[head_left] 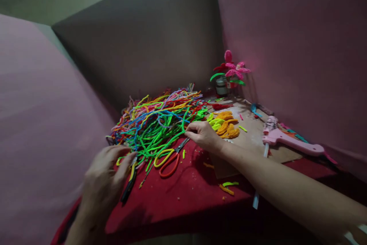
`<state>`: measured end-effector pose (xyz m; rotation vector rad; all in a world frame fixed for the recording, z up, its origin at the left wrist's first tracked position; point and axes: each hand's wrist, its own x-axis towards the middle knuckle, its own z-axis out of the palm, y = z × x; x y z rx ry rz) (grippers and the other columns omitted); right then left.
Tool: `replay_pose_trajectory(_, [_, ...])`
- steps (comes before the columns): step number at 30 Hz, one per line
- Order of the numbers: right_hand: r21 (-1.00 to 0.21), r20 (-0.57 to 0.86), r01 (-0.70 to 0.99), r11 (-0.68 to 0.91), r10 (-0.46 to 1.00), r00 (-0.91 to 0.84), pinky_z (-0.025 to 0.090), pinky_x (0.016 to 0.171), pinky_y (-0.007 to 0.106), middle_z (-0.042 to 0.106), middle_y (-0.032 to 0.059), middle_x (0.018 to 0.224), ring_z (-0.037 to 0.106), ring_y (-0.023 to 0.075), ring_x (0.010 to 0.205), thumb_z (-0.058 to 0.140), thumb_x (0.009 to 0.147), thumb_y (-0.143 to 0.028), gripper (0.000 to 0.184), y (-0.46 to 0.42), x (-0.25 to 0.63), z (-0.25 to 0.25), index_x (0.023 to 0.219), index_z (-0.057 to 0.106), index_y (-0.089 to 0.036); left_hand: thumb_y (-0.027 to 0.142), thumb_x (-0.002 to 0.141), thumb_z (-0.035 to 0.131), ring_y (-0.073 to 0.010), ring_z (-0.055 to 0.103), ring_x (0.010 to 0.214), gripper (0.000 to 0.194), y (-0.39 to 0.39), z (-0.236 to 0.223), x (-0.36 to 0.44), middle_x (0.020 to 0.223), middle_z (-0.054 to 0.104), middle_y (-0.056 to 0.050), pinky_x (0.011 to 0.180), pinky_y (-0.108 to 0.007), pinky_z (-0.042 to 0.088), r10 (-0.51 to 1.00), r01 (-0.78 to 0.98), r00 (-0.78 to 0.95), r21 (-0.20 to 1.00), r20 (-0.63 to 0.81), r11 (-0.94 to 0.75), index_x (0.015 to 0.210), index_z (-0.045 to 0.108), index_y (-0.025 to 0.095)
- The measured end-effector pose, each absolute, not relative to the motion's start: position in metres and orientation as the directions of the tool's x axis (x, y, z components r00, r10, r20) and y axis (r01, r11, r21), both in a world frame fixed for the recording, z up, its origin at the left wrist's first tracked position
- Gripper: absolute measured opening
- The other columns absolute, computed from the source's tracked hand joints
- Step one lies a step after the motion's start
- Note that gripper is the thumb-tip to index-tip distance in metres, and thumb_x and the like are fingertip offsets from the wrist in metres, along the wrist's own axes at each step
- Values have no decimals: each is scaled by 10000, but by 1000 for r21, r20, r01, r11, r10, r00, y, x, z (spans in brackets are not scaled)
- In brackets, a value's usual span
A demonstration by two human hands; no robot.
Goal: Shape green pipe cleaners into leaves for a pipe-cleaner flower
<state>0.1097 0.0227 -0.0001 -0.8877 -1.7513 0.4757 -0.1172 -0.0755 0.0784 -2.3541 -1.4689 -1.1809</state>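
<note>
At the right edge of a big heap of many-coloured pipe cleaners (160, 115), my right hand (205, 136) pinches the end of a green pipe cleaner (183, 122). My left hand (106, 172) hovers by the heap's near left side, thumb and fingers apart, slightly blurred. Just beside its fingertips lie pliers (130, 184) with yellow and black handles. Scissors (169, 161) with one yellow and one red handle rest between both hands, their blades pointing toward my right hand. Past that hand sit yellow and orange pipe-cleaner petals (228, 126).
A pink glue gun (292, 141) with a glue stick lies on cardboard (252, 122) at right. Behind stands a pink pipe-cleaner flower (236, 70) near a small jar (221, 86). Short offcuts (228, 188) dot the red tablecloth (183, 203). Walls enclose the table.
</note>
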Motion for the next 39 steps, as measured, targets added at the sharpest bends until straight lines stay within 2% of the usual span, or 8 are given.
replay_pose_trajectory(3, [-663,661,348,663,737,-144,365,595,211,597,20,623,515,106,602,564,733,-181,129,20,109,-1,623,621,-147,322,789,523,-179,574,848,165,-48,68,-81,919,625,-17,731,-291,440,833,851,278,281,478,-444,898,595,221])
replay_pose_trajectory(7, [-596,700,400,696,695,-167,386,628,229,612,46,669,538,124,650,553,758,-174,120,20,109,-3,669,627,-144,285,801,494,-179,561,819,174,-18,51,-40,855,627,-59,742,-302,419,823,852,312,243,474,-463,833,610,160])
replay_pose_trajectory(16, [-668,644,317,674,736,-207,384,590,221,595,25,632,511,110,599,548,775,-191,142,22,108,-2,658,616,-147,282,766,504,-102,492,572,164,11,44,-37,615,563,20,557,-206,385,912,639,259,652,319,-409,697,578,153])
replay_pose_trajectory(25, [-885,438,80,458,879,-186,411,548,221,575,-10,634,509,107,577,572,741,-248,97,27,103,-11,755,585,-153,200,764,463,-118,496,641,125,12,36,-40,674,567,-2,611,-232,376,871,717,268,518,413,-466,704,564,160])
replay_pose_trajectory(28, [-723,638,241,648,760,-127,434,643,259,585,15,744,527,134,686,555,762,-220,241,22,106,-8,998,566,-174,217,770,440,-103,433,560,158,11,38,-42,578,493,23,535,-218,342,903,676,302,599,306,-429,643,513,159])
replay_pose_trajectory(31, [-378,821,526,762,539,-190,402,765,322,571,70,888,482,181,844,527,792,-210,335,15,111,1,1125,558,-197,230,768,439,-93,385,523,178,11,39,-45,550,443,38,503,-214,311,910,664,344,626,231,-409,605,462,165])
replay_pose_trajectory(35, [-116,810,698,707,474,-346,316,833,378,589,78,947,422,225,942,514,808,-232,190,13,115,9,937,652,-217,235,765,441,-92,372,534,170,10,39,-46,568,434,38,499,-213,292,888,660,422,610,181,-438,612,466,164])
replay_pose_trajectory(39, [-88,751,709,700,514,-415,282,770,356,584,44,687,445,176,762,514,808,-221,157,15,115,6,742,652,-189,262,764,447,-93,401,522,171,8,40,-47,551,471,37,501,-214,308,912,625,388,690,132,-365,641,501,156])
